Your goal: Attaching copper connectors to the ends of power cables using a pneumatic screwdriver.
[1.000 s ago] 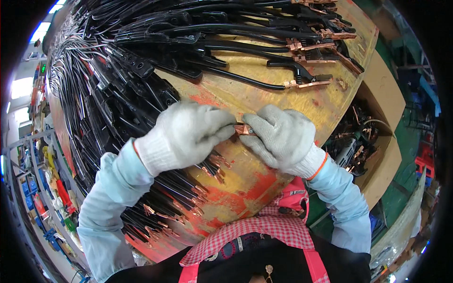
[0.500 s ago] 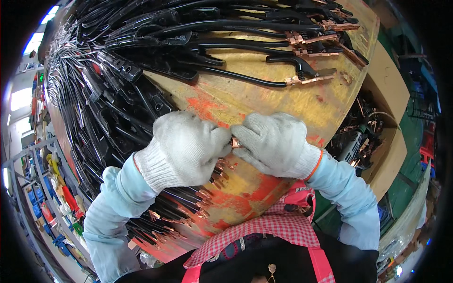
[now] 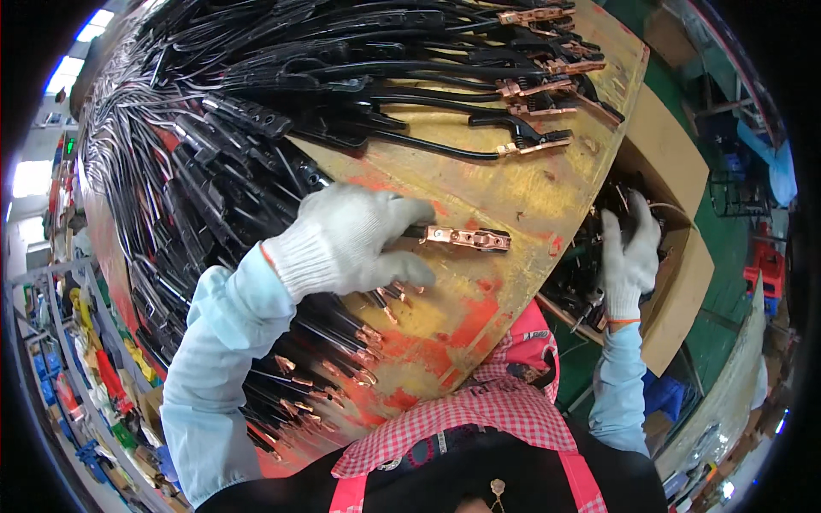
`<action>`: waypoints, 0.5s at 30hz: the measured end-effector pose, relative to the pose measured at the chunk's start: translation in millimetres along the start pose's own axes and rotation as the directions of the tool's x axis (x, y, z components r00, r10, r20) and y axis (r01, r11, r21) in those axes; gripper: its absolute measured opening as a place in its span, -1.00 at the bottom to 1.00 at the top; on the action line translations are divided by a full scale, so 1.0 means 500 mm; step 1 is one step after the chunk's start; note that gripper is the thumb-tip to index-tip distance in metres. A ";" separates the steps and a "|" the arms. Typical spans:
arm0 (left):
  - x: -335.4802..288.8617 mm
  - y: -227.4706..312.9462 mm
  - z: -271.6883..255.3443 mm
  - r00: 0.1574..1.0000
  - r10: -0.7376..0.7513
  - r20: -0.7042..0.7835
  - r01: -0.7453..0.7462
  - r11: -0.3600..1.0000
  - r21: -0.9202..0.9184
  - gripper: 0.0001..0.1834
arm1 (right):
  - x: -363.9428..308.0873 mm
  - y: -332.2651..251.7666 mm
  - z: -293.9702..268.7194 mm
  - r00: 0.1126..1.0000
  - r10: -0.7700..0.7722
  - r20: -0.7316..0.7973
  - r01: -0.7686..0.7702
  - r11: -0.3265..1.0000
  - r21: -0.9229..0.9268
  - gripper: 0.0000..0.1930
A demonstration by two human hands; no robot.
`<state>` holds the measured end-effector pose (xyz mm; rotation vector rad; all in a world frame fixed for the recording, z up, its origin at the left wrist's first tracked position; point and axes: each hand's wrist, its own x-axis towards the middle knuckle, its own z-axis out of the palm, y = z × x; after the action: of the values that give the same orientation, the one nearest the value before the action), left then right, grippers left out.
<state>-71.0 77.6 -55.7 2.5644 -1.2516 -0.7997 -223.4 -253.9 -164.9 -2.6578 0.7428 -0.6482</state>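
Observation:
My left hand [image 3: 355,239], in a whitish knit glove, is over the worn yellow and red tabletop [image 3: 479,192]. Its thumb and fingers are spread around the black rear part of a copper-jawed welding electrode holder [image 3: 466,238]; the palm side is hidden. The copper jaw points right, beyond the fingertips. At the right, my gloved right hand [image 3: 631,261] reaches into an open cardboard box [image 3: 684,295] with its fingers apart. Black and copper parts [image 3: 575,278] lie in the box beside it; nothing shows in that hand.
Black electrode holders [image 3: 539,141] with copper jaws lie along the table's far side. A thick bundle of cables [image 3: 128,111] fans out at the left. Copper-ended black rods [image 3: 342,329] lie near the front edge. Shelving [image 3: 68,359] stands at far left.
My right hand has left the copper piece and moved right into the box. The fingers of my left hand have spread, and the copper jaw now shows. The view has shifted slightly.

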 end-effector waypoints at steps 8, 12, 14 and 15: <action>0.007 -0.016 0.053 0.964 0.090 -0.250 -0.078 0.995 0.058 -0.56 | -0.134 0.314 0.117 0.630 0.683 0.371 -0.763 0.632 0.132 -0.38; 0.003 -0.005 0.055 0.961 0.041 -0.272 -0.015 0.995 0.098 -0.59 | -0.101 0.227 0.085 0.477 0.571 0.669 -0.852 0.114 0.511 -0.68; 0.006 -0.004 0.062 0.952 0.048 -0.304 -0.018 0.995 0.100 -0.60 | -0.071 0.147 0.023 0.449 0.522 0.725 -0.801 -0.125 0.586 -0.76; 0.012 -0.002 0.062 0.946 0.061 -0.319 -0.033 0.995 0.095 -0.60 | -0.061 0.149 0.012 0.613 0.373 0.697 -0.612 -0.335 0.717 -0.75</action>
<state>-83.7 76.0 -84.4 2.5849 -1.2601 -0.3023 -274.5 -297.3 -210.3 -0.6953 0.7953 -0.3427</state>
